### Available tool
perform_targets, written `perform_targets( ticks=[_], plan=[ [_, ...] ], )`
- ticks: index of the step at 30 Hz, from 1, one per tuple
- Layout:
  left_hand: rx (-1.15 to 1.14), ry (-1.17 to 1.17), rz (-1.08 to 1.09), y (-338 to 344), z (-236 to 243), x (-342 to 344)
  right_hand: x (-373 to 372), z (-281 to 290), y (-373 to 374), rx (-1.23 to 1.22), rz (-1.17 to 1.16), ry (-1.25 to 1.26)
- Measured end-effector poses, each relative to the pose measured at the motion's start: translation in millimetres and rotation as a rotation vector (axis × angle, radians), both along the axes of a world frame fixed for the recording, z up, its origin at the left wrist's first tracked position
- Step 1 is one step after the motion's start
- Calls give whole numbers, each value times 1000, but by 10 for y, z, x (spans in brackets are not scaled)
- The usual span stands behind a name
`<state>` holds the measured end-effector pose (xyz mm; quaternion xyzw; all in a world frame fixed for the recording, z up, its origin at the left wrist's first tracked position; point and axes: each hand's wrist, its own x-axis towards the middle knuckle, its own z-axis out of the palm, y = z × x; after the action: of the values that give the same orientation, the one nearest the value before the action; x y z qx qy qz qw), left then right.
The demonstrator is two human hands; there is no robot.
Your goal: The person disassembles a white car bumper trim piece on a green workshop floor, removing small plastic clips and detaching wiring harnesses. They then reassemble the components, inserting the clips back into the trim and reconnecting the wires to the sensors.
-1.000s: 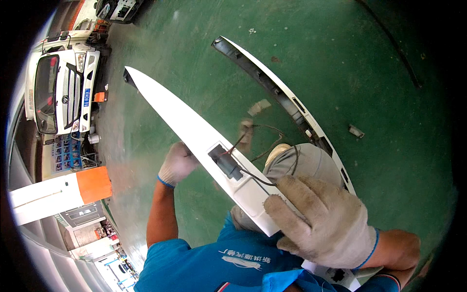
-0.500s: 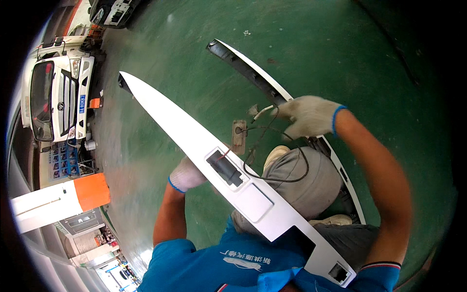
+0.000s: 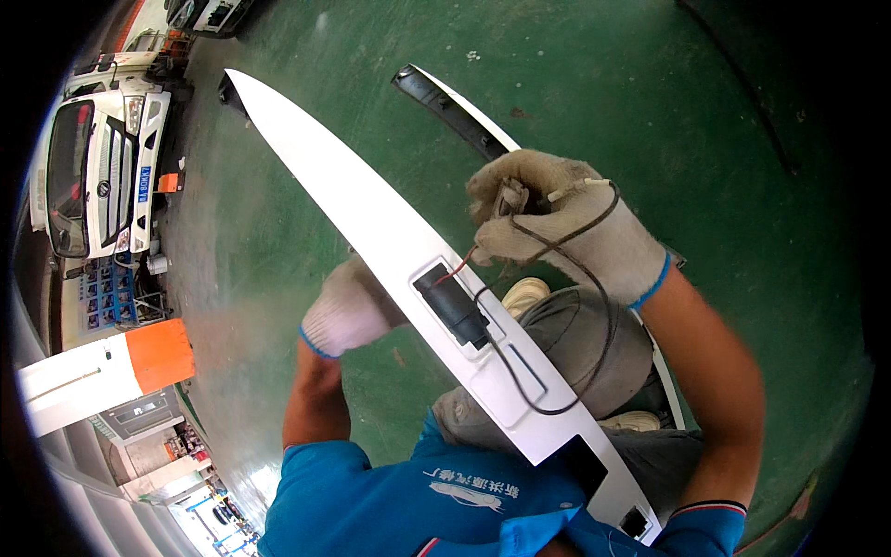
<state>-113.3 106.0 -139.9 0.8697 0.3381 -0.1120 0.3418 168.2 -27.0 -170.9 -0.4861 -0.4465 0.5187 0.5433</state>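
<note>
A long white vehicle trim panel (image 3: pixel 320 181) lies slantwise across my lap, its narrow tip pointing to the far left. My left hand (image 3: pixel 357 304), in a knitted work glove, grips the panel's left edge, with its fingertips hidden behind it. My gloved right hand (image 3: pixel 580 223) is closed on a small, dirty rectangular lamp (image 3: pixel 509 199), above the right edge of the panel. A dark cable (image 3: pixel 605 325) loops over this hand and down across the panel to a black part (image 3: pixel 453 306) in the panel's rectangular opening. A thin red wire (image 3: pixel 457 269) also leads out of that opening.
Another curved white trim piece (image 3: pixel 455 107), dark on its inner side, lies on the green floor (image 3: pixel 594 84) beyond my right hand. My bent knee in grey trousers (image 3: pixel 594 343) is under the panel. A white truck (image 3: pixel 111 176) and an orange-and-white pillar (image 3: pixel 167 357) stand to the left.
My right hand has moved left toward the panel and closed on the lamp, which hung free before. The cable loop now lies across the panel, whose tip has risen in the picture.
</note>
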Motion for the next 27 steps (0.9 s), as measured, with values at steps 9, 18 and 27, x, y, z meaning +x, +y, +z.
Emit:
perform_targets(
  ticks=[9,18,27],
  plan=[
    [109,-336,88,-278,1266,305,-176,-21,-48,36,-147,-236],
    [288,-425,-250,-465,937,1193,-196,0,37,124,-209,-593],
    [46,-357,-141,-358,1130,849,-142,176,-2,-56,-170,-409]
  ],
)
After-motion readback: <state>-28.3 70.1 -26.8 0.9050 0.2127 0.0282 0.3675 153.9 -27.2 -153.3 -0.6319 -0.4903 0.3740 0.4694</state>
